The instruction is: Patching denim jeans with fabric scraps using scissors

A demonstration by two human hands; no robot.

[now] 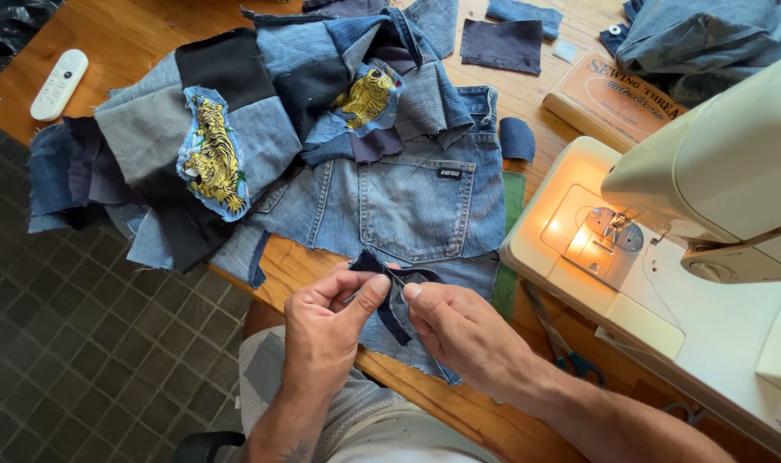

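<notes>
A: What are the hands doing?

B: Both pinch one dark strip (396, 296) of denim. The left hand (326, 330) nips its upper end between thumb and forefinger; the right hand (463, 330) grips it just beside, with its fingertips closed on the fold. The strip lies over the lower edge of the jeans panel (408, 201), at the near edge of the counter (300, 261).

A: How would you handle that fold well?

B: I'd judge it best to keep the strip taut between the two pinches, crease it flat with the thumbs and line its raw edges up evenly before letting go.

A: And what lies around?

B: Past the jeans panel a patchwork (228, 103) of denim pieces spreads across the counter, with two tiger patches (212, 154) stitched on it, both yellow on blue. One sewing machine (708, 223) stands at the right, lamp lit. One pair of scissors (562, 343) lies beside its base, one flat box (609, 99) behind it and one white remote (59, 83) at the far left. Three small loose scraps sit near the box.
</notes>
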